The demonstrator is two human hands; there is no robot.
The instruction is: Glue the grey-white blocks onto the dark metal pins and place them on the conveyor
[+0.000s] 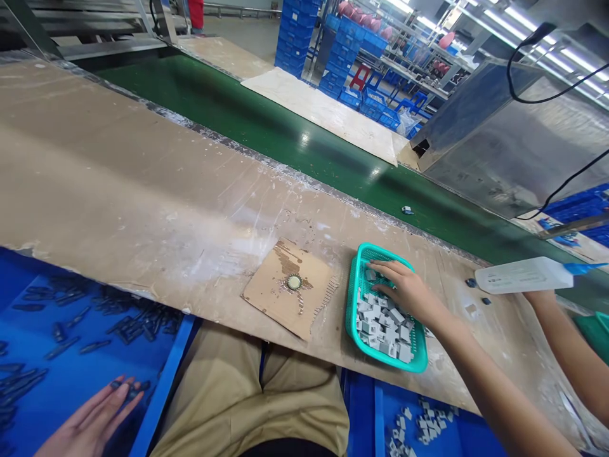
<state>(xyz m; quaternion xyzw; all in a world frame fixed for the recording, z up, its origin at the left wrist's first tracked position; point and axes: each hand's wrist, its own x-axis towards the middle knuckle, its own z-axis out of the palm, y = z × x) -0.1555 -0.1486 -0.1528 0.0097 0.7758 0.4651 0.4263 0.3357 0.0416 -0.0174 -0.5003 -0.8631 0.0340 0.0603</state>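
Observation:
My left hand (102, 412) is at the lower left, over a blue bin (164, 387) of dark, slim parts (137, 320). Its fingers are closed on a small dark part (133, 388), whose ends stick out on both sides. My right hand (406, 289) reaches into a green plastic basket (352, 311) of small light-grey blocks (385, 327). Its fingers and thumb are apart above the blocks, near the far left corner. Between the hands, a torn cardboard piece (271, 285) lies on the bench with a small round cap-like piece (294, 282) on its wet-stained surface.
At right, a co-worker's hand (542, 298) is beside a tilted white bottle (523, 276) with a blue tip. Two small dark pieces (486, 301) lie nearby. A green conveyor belt (304, 136) runs behind the bench, carrying one small part (407, 210). Another blue bin (375, 406) holds grey blocks.

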